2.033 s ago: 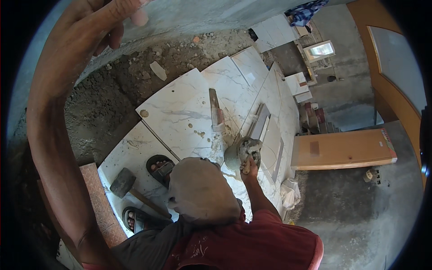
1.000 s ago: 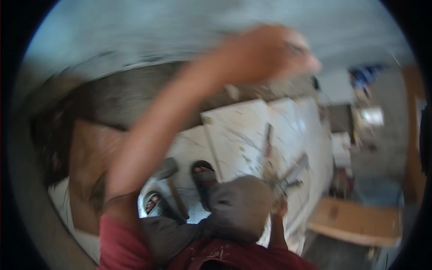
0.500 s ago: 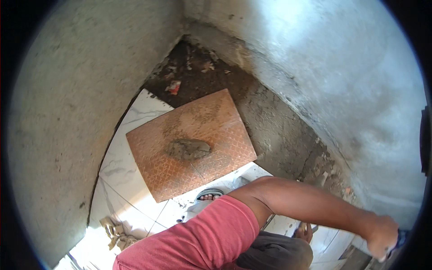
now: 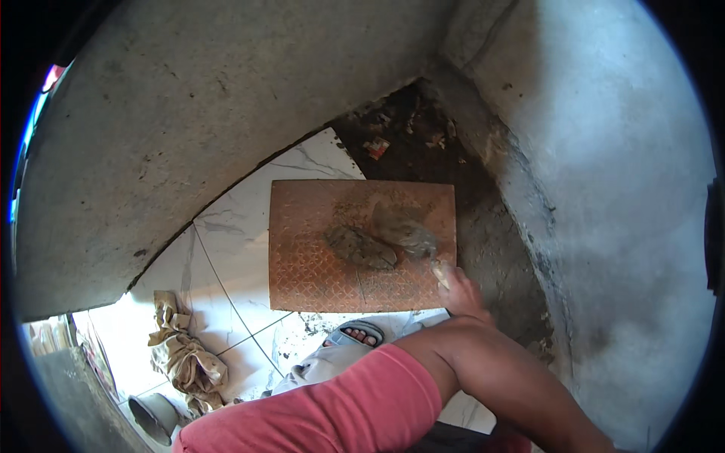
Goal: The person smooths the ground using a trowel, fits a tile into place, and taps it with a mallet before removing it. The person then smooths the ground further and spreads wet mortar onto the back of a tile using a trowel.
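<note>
My right hand [image 4: 462,293] is closed round the pale handle of a trowel [image 4: 406,230], whose blade is smeared with wet grey mortar. That blade lies over the upturned reddish-brown tile [image 4: 302,279], just right of a lump of mortar [image 4: 361,248]. A raised criss-cross pattern covers the tile, and a thin smear of mortar coats its far part. My left arm, in a red sleeve, crosses the near foreground and hides my right wrist and forearm. The left forearm runs out toward the lower right, with my left hand outside the picture.
White marbled tiles [image 4: 226,249] cover the left floor. A rough, dark bed [image 4: 491,257] lies at the right, with a red scrap [image 4: 375,147] near the corner. Concrete walls [image 4: 226,98] close in both sides. Crumpled brown cloth [image 4: 185,351], a grey bucket [image 4: 153,417] and my sandalled foot [image 4: 359,334] are nearer.
The view has turned, so the tile appears straighter and farther right. My right hand and the trowel have come into view over the tile. My left hand has left the picture at the right.
</note>
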`<action>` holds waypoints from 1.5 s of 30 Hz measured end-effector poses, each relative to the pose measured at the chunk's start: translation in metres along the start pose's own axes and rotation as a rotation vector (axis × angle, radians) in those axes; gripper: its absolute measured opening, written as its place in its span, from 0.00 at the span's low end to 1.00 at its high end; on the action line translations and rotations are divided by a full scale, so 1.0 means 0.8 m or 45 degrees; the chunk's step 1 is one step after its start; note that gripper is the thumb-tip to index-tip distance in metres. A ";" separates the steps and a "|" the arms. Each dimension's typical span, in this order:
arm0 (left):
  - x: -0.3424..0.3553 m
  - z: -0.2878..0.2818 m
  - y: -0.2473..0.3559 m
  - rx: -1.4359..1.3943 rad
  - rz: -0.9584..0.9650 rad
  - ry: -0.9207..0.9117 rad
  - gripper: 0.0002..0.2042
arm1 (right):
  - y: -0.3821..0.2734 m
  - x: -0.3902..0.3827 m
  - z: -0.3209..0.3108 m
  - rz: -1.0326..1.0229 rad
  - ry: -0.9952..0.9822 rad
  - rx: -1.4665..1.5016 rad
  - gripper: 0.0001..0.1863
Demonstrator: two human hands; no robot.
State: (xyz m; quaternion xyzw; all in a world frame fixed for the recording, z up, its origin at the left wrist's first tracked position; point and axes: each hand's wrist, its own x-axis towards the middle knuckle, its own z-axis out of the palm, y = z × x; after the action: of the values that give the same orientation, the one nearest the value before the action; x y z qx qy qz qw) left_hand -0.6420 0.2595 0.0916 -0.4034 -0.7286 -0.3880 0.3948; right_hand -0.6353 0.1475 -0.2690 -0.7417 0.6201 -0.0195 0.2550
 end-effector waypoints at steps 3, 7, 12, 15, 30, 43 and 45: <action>-0.088 -0.027 -0.037 0.202 -0.298 -0.069 0.08 | -0.040 0.026 0.052 -0.081 -0.166 -0.232 0.31; -0.251 -0.082 -0.015 0.330 -0.490 0.155 0.07 | -0.012 0.006 0.048 0.040 -0.219 -0.324 0.31; -0.479 -0.093 0.108 -0.132 -1.553 0.434 0.14 | -0.016 0.006 0.040 0.174 -0.223 -0.151 0.30; -0.578 -0.023 0.196 -0.197 -2.118 0.686 0.12 | -0.011 0.009 0.040 0.184 -0.049 0.231 0.28; -0.636 0.106 0.257 -0.818 -2.686 0.594 0.16 | -0.016 0.023 0.028 0.316 -0.239 -0.050 0.24; -0.647 0.122 0.255 -0.789 -2.642 0.784 0.19 | -0.045 0.002 0.003 0.679 -0.462 1.030 0.25; -0.651 0.127 0.256 -0.787 -2.633 0.827 0.19 | -0.056 -0.008 0.011 0.648 -0.486 1.071 0.25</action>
State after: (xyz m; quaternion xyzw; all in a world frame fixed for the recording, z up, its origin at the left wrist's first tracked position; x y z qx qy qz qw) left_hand -0.2965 0.2795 -0.3600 0.4338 -0.4482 -0.7791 -0.0623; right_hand -0.5928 0.1610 -0.2568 -0.3914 0.6618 -0.0689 0.6357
